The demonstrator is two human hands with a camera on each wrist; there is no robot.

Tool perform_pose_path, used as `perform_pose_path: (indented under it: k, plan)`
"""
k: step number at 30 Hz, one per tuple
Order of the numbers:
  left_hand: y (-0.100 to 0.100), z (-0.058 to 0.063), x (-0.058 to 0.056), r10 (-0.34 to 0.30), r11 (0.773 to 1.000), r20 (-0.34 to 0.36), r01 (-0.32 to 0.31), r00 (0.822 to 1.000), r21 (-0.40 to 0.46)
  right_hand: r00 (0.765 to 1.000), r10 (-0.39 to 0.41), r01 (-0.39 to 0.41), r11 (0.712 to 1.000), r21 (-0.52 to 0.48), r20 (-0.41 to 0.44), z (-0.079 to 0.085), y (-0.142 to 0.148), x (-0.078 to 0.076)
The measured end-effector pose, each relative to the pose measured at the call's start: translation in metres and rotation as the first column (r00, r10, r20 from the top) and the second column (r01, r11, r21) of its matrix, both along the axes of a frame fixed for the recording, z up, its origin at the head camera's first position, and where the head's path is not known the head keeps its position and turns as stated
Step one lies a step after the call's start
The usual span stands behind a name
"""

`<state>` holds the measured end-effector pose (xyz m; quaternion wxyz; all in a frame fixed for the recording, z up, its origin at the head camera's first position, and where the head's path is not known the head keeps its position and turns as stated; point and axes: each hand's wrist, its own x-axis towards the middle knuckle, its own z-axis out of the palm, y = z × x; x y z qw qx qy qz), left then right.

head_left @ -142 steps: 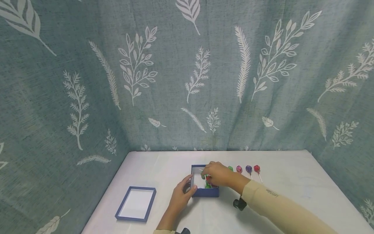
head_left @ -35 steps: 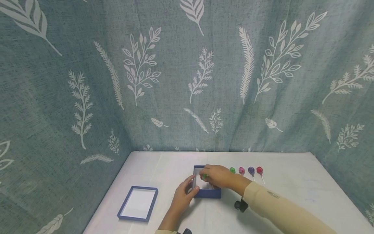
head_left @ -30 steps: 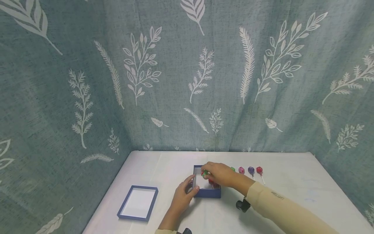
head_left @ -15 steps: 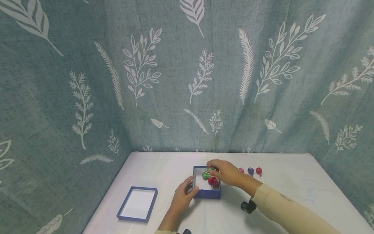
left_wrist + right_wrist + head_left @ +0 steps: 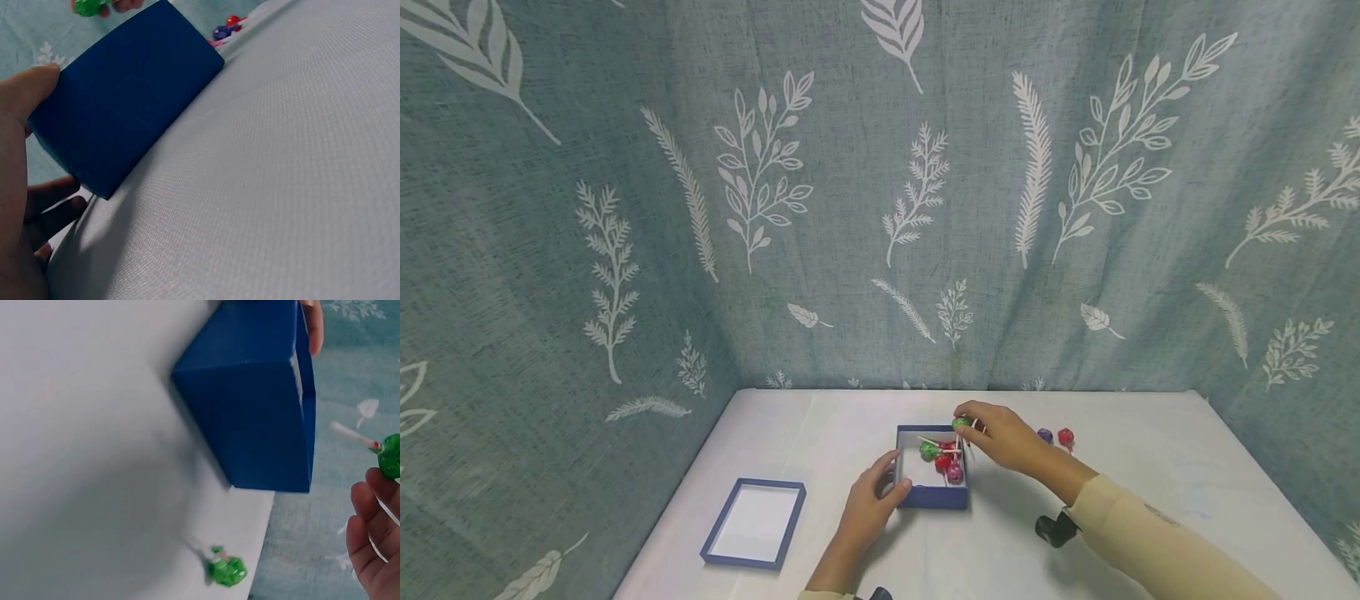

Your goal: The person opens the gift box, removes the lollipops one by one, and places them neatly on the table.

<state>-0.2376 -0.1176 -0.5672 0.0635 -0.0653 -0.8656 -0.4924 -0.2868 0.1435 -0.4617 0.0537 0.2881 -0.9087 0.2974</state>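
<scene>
A blue box [image 5: 932,498] with a pale inside stands at the table's middle. Inside lie several lollipops, among them a green one [image 5: 928,451], a red one [image 5: 942,463] and a dark pink one [image 5: 955,473]. My left hand [image 5: 867,500] holds the box by its left wall; in the left wrist view the thumb lies at the rim, fingers lower down. Over the box's back right corner, my right hand [image 5: 1003,437] pinches a green-wrapped lollipop [image 5: 390,456] by its head, its white stick free.
Left of the box lies the blue-rimmed lid [image 5: 752,523], pale side up. On the table to the right are a purple lollipop [image 5: 1045,435], a red one [image 5: 1066,437] and a green one [image 5: 228,572]. A patterned curtain [image 5: 850,208] hangs behind.
My right hand has lifted a green lollipop out of the box and moved right with it, uncovering the lollipops inside. The left hand has stayed on the box.
</scene>
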Motion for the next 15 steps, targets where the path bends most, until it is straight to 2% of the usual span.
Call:
perform_pose_path:
  k: [9,15]
  plan:
    - [0.001,0.001,0.000,0.004,1.000,0.029,-0.004,1.000,0.015,0.996,-0.070,0.074,0.995,-0.072,0.050,-0.018,0.026,0.000]
    - [0.000,0.003,0.000,0.000,1.000,0.029,0.000,1.000,0.016,0.987,-0.150,0.154,0.986,-0.067,0.056,-0.036,0.048,0.002]
